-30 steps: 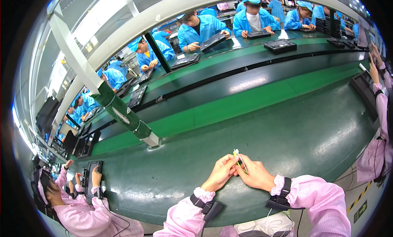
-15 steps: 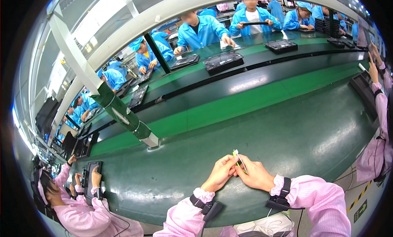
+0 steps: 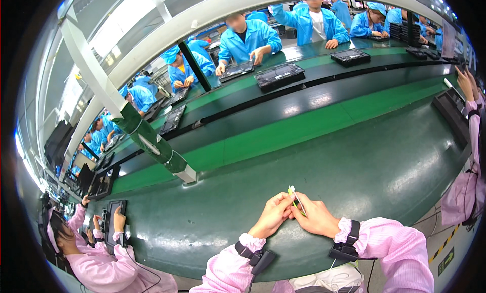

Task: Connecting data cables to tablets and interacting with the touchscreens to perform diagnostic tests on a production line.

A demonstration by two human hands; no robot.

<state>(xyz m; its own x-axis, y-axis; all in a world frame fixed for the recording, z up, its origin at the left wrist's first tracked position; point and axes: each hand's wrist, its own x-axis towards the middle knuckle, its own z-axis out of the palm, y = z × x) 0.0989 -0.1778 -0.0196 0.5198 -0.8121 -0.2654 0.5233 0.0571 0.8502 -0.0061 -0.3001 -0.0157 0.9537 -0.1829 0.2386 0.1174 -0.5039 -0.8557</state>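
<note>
With our left hand (image 3: 272, 214) and right hand (image 3: 317, 215) both gripping, we hold a slim green-and-white piece (image 3: 297, 199) between them over the desk (image 3: 228, 204), its white tip (image 3: 292, 188) poking out ahead.

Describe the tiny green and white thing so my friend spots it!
Find the big green table. Near its front edge, right of the picture's middle, a left hand and right hand meet. Between them pokes the tiny thing: slim, white and lime, unlike the black devices beyond.

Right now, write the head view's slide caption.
Left hand and right hand hold a small green-and-white item over a green worktable.
</note>
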